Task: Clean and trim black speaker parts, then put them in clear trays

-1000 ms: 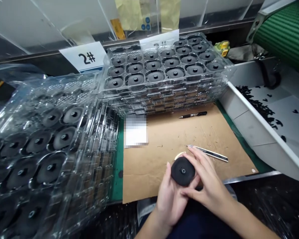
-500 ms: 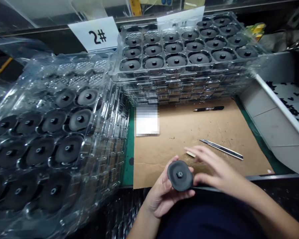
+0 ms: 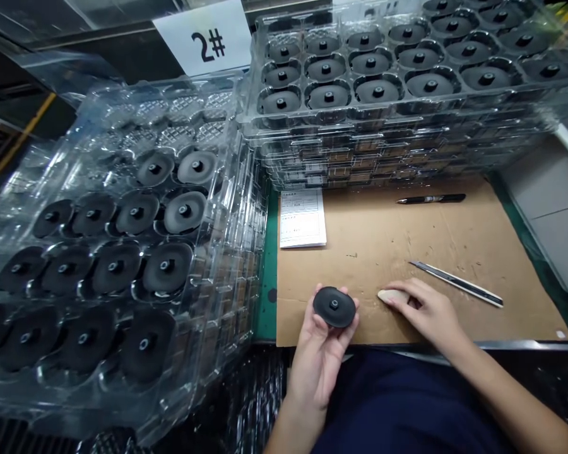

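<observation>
My left hand [image 3: 319,356] grips a round black rubber disc [image 3: 334,306] with a small central hub, held over the near edge of a brown cardboard sheet [image 3: 373,246]. My right hand [image 3: 428,313] lies on the cardboard to the right, fingers curled over a small pale flat piece [image 3: 387,295]. A clear plastic tray [image 3: 104,252] with several black discs in its pockets stands at the left. A stack of similar filled trays [image 3: 397,94] stands at the back.
A thin metal blade [image 3: 457,284] and a black pen [image 3: 430,199] lie on the cardboard to the right. A white printed slip [image 3: 301,217] lies near the tray stack. A "2#" sign [image 3: 207,38] stands behind. A white bin wall [image 3: 549,208] borders the right.
My right hand let go of the disc and dropped onto the cardboard over the pale piece. My left hand kept the disc and shifted left. The view swung left and down.
</observation>
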Motion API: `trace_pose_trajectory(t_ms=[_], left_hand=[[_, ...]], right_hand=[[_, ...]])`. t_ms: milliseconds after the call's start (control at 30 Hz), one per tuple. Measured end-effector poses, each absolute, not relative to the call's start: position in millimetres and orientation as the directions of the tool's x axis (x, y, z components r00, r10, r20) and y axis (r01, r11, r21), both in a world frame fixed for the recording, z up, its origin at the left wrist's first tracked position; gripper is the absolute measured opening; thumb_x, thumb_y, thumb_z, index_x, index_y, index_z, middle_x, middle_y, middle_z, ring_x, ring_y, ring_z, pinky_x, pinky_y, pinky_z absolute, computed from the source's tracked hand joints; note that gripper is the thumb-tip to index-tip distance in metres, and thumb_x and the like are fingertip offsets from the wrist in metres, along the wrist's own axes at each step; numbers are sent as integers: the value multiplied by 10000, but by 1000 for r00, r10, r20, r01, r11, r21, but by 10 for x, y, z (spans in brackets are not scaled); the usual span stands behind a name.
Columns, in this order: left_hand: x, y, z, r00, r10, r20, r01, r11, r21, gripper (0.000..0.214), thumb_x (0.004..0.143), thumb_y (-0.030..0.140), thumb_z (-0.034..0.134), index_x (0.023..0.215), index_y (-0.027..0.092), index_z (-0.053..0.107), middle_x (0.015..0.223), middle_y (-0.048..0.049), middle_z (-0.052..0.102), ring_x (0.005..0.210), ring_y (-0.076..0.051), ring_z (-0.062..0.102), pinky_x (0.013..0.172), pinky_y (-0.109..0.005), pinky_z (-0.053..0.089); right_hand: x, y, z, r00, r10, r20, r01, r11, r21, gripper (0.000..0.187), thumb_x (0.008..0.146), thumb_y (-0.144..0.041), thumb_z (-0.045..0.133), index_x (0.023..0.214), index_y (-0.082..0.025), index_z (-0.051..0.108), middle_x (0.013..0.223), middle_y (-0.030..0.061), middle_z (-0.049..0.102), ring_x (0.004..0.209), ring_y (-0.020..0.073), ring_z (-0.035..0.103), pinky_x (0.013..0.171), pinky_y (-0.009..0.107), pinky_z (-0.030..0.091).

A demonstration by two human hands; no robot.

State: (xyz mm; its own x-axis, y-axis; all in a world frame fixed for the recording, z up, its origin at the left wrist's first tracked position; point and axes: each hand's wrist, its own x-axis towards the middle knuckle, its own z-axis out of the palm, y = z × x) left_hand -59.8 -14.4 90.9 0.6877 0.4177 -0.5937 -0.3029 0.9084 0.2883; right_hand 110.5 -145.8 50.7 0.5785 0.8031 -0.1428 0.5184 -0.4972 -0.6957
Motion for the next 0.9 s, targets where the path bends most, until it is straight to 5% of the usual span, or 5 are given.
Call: trace_pose_trajectory(t_ms=[200,333,533,700,900], left_hand=[[-494,-144,936,706,408,-579,-282,912,299,521,757,299,682,1242,218,506,1289,-110,542,1195,-311,500,1039,-404,381],[-438,-193,948,696,425,-579,-218,893,393,539,768,284,675,1271,227,491,1211,-97,598,1114,-249,568,995,-364,430],[-425,-218,1027,660,458,-595,-141,854,501,530,787,232,660,1282,261,472,1212,-68,599,1082,-214,584,956,-340,463],[-328,-225,1165,677,458,-576,-113,838,533,503,720,208,726,1193,223,555,1045,-51,670,1062,-210,595,984,-328,439],[-229,-256,1258,679,410,-608,-58,857,513,573,657,205,773,1190,205,563,1130,-70,645,1068,-246,594,946,-334,467]], right_hand=[[1227,-1258,944,603,785,-143,442,-478,-759,233,863,-349,519,1004,-226,656,895,46,643,713,149,585,572,262,469],[907,-966,1359,542,840,23,402,-236,-885,259,892,-242,481,1129,-232,585,1028,41,617,890,148,573,740,270,478],[792,-844,1545,208,977,38,519,-77,-852,229,890,-155,439,1060,-188,589,919,28,634,792,131,544,738,275,451],[851,-934,1557,302,897,324,651,54,-757,248,877,-130,427,1078,-117,572,859,77,629,781,165,532,739,332,433],[881,-1032,1613,305,909,285,618,39,-785,239,860,-98,445,1063,-123,570,873,64,626,755,152,528,713,316,417]])
